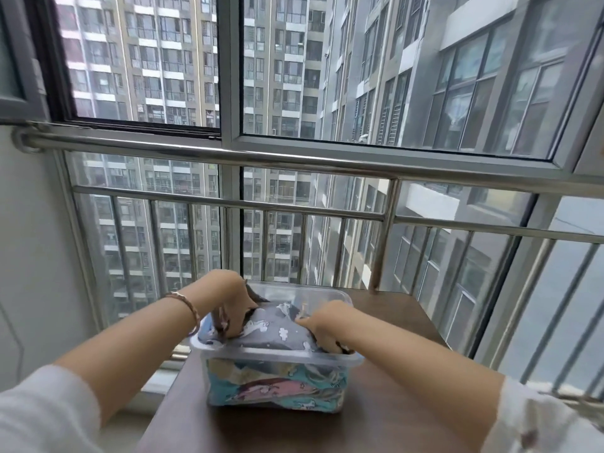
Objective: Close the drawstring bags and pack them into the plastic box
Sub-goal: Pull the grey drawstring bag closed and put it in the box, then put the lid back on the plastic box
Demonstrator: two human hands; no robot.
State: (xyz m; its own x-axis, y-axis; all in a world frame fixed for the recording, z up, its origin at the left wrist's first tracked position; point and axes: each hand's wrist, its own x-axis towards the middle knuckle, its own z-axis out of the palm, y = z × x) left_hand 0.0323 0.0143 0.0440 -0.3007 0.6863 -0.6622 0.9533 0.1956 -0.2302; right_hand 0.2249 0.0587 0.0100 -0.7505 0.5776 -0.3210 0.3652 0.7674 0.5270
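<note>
A clear plastic box (281, 356) stands on a dark wooden table (392, 429). A grey drawstring bag (277, 330) with white cartoon prints lies on top of the box's contents, bulging above the rim. My left hand (233, 305) presses down on the bag's left end, fingers curled into the fabric inside the box. My right hand (325, 325) grips the bag's right end, fingertips tucked down by the box's right wall. Through the front wall I see other bags (277, 390) in turquoise and pink prints, packed below.
The table stands against a steel balcony railing (385, 237) with glass behind it. A white wall (29, 256) lies at the left. Bare tabletop shows in front of the box and to its right.
</note>
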